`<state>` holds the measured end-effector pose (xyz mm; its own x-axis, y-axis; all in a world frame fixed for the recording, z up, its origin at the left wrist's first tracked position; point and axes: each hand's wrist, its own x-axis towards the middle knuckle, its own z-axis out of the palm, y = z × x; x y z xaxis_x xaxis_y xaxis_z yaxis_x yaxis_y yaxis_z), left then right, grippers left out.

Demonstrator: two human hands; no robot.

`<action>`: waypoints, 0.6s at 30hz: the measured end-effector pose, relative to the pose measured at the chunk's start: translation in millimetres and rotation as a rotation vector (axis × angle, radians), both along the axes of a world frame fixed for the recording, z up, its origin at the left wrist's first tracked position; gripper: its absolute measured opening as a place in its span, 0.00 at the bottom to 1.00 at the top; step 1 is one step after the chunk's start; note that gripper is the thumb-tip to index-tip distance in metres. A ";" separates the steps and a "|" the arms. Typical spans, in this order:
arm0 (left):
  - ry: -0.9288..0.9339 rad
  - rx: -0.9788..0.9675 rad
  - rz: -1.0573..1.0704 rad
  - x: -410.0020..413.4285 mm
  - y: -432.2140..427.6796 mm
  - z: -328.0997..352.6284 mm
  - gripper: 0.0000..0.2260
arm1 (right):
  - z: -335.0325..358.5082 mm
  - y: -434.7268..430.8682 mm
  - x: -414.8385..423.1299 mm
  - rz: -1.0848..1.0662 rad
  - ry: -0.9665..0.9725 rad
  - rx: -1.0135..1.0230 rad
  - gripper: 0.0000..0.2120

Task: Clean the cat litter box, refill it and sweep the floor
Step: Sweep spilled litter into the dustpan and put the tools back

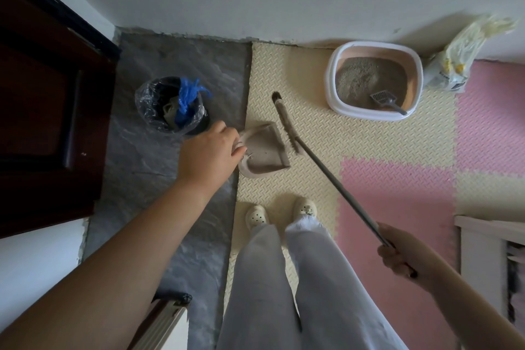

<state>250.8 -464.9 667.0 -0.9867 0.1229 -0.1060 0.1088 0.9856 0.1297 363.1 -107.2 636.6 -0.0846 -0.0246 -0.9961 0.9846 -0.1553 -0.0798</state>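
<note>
Standing on the cream part of the foam mat (397,139) in white clogs (257,217), looking straight down. Left hand (210,150) is stretched forward, fingers curled round the handle end of the dustpan (265,150), which sits right at the mat's left edge with a film of grey dust in it. Can't tell if the pan is flat on the floor or slightly lifted. Right hand (403,253) is fisted round the near end of the broom (285,122) stick, which slants away to the left. The brush head lies along the pan's open right side, just beside it.

The litter box (366,114) is far right against the wall, with grey litter (360,77) in it and a grey scoop (383,97) lying on top at the near side. A crumpled litter bag (451,62) leans just right of the box.

Far left of the pan, on the grey stone floor (159,173), is a trash bin (153,111) with a clear liner and a knotted blue bag (187,96) inside. A dark wooden door (42,108) runs along the left.
</note>
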 end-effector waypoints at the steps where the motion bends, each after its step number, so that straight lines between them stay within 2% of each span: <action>1: -0.027 -0.034 0.002 0.1 0.1 1.4 0.13 | -5.6 0.3 -5.7 0.065 0.034 0.058 0.11; 4: -0.172 -0.185 0.006 0.1 -0.4 7.6 0.16 | -28.4 -7.9 -32.2 0.321 0.151 0.219 0.11; 7: -0.284 -0.256 0.040 3.4 -2.7 15.5 0.13 | -46.3 -21.1 -62.9 0.511 0.238 0.317 0.12; 14: -0.289 -0.296 0.121 22.5 4.8 22.9 0.11 | -61.5 -46.7 -97.4 0.625 0.329 0.383 0.14; 18: -0.304 -0.299 0.156 29.1 8.3 18.1 0.11 | -78.4 -56.8 -109.9 0.727 0.295 0.360 0.13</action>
<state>279.9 -456.6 685.1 -0.9096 -0.1052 -0.4020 -0.0431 0.9861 -0.1605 253.2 -163.9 558.2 -0.4268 0.1398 -0.8935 0.7610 0.5893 -0.2713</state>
